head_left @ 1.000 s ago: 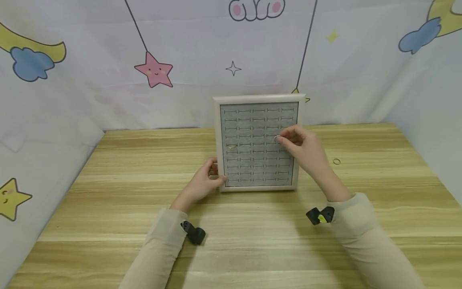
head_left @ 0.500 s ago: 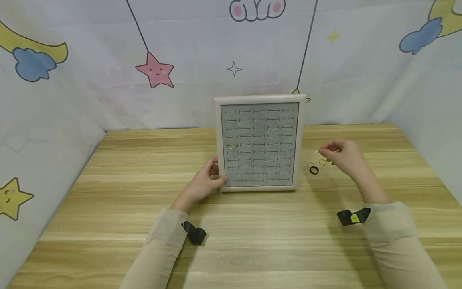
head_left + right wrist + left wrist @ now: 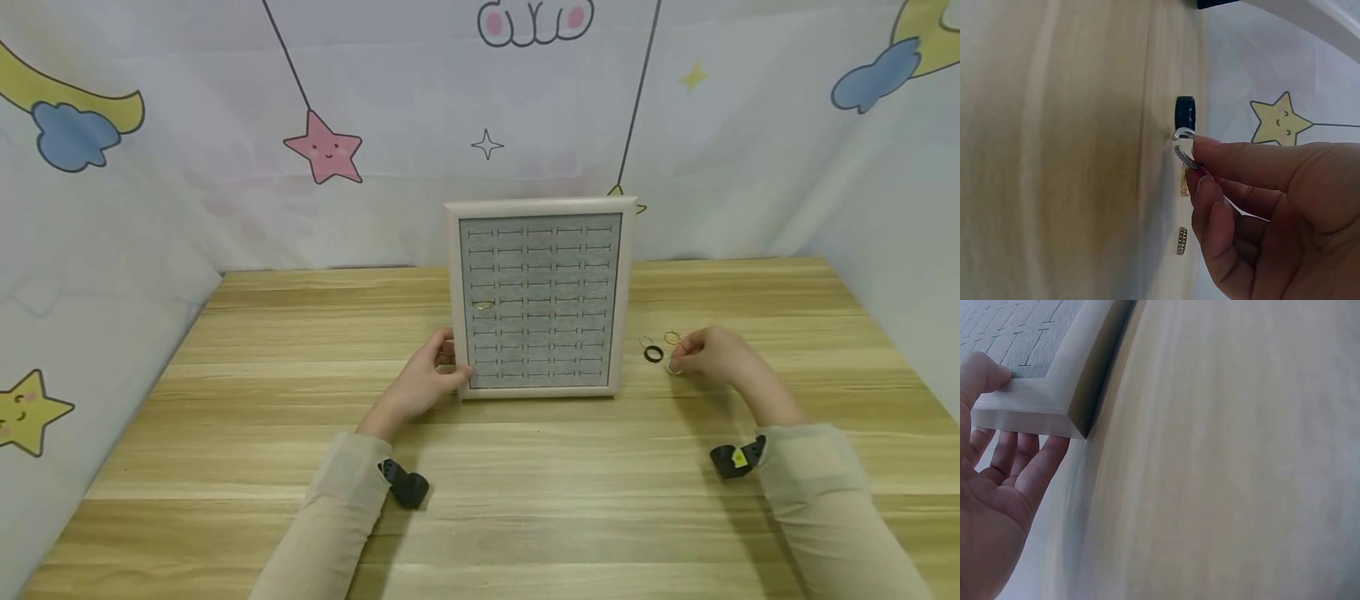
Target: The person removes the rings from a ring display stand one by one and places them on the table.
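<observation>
My left hand grips the lower left edge of a pale-framed ring display board, thumb on the front and fingers behind. The board stands upright, its grey face lined with rows of slits. One gold ring sits in a slit at the left. To the right of the board, my right hand pinches a silver ring between thumb and fingers, low over the table. That ring has a stone-studded band. Close to it lie a black ring, a gold ring and a thin ring.
The wood-grain table runs back to a white curtain printed with stars and clouds. In the right wrist view a studded ring lies below the held one. Small black cameras are strapped to both sleeves.
My right hand has moved from the board's face out to the right, then down towards the front beside the rings, still pinching a ring. My left hand stays on the board.
</observation>
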{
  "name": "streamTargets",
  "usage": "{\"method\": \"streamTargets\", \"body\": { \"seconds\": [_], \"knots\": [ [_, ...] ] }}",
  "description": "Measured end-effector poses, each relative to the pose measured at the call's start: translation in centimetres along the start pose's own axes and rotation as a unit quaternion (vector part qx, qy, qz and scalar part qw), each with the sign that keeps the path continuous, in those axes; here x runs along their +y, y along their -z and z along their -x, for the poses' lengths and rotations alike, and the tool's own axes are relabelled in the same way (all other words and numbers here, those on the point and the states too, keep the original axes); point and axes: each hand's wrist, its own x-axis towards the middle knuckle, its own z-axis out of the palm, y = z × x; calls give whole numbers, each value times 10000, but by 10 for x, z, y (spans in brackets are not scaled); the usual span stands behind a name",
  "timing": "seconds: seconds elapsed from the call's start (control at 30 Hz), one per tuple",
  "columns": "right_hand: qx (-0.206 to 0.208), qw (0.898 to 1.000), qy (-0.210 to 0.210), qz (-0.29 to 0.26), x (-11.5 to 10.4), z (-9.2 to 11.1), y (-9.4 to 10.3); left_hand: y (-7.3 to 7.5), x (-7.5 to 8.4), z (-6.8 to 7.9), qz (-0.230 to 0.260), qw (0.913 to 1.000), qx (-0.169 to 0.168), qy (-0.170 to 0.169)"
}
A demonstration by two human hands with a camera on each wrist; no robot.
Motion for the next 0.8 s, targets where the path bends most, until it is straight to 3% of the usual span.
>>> {"method": "streamTargets", "body": {
  "seconds": [0.27, 0.5, 0.67, 0.8],
  "knots": [
    [41, 9997, 103, 210, 4, -2, -3, -1, 0, 0, 43, 10000, 4, -40],
    [155, 9995, -79, 264, 0, 0, 0, -1, -1, 0, 55, 10000, -6, -47],
    [1120, 9935, -25, 205, -16, 3, 2, -1, -1, 0, 61, 10000, -19, -32],
    [2277, 9730, 271, -271, -41, 8, 4, 0, -1, 0, 48, 10000, -21, -31]
  ]
}}
